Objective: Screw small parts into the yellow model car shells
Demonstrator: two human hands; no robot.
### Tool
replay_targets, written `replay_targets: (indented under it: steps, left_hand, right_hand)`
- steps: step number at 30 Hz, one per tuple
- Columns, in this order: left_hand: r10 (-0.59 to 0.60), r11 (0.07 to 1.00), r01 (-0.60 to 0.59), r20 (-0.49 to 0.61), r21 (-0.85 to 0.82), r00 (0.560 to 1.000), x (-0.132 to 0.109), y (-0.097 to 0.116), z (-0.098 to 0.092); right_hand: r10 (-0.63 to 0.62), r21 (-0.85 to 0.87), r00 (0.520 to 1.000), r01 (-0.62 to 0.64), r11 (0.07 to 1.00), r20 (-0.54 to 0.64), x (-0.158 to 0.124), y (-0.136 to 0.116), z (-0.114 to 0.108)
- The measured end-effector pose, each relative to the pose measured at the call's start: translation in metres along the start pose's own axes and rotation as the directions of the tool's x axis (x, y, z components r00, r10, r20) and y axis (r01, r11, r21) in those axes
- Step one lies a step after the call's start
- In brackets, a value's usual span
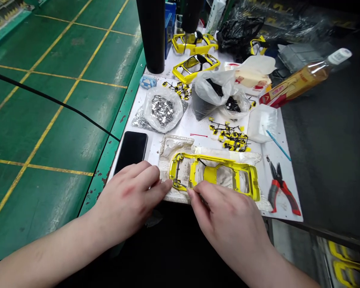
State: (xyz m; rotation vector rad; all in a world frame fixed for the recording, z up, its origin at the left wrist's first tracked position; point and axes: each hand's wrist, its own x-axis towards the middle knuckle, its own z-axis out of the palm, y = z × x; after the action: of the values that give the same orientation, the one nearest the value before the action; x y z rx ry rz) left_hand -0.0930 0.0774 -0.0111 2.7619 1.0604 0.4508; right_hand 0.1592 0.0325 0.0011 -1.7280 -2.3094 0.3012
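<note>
A yellow toy car body shell (211, 159) lies upside down on a whitish, worn moulded holder (175, 144), its open inside facing up. My left hand (135, 192) is closed, with its fingertips on the near left corner of the shell. At the shell's near side my right hand (228, 212) pinches a thin, narrow piece; its kind is too small to tell. The tip of that piece points left, at dark fittings inside the shell's left end. Behind the holder lie several small yellow-and-black parts on sprues (234, 138).
Bags of silvery pieces (163, 112) and black pieces (210, 96) stand behind. A phone (131, 150) lies left; red-handled pliers (279, 188), a blue stick (278, 145) and a bottle (307, 78) are right. More yellow shells (195, 70) sit farther back, near a black post (151, 36).
</note>
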Motion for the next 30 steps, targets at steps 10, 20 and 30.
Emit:
replay_targets:
  steps: [10, 20, 30]
  left_hand:
    - [0.021, 0.995, -0.031, 0.107, 0.091, 0.994, 0.010, 0.004, -0.007]
    - [0.059, 0.984, -0.082, 0.150, 0.156, 0.987, 0.015, 0.005, -0.011]
    - [0.133, 0.951, -0.177, 0.184, 0.253, 0.974, 0.019, 0.013, -0.011]
  right_hand:
    - [0.008, 0.019, 1.000, -0.008, 1.000, 0.016, 0.001, 0.000, 0.001]
    - [0.025, 0.031, 0.999, -0.026, 0.999, 0.028, 0.002, -0.003, 0.001]
    - [0.114, 0.099, 0.992, -0.118, 0.988, 0.052, 0.000, 0.020, -0.010]
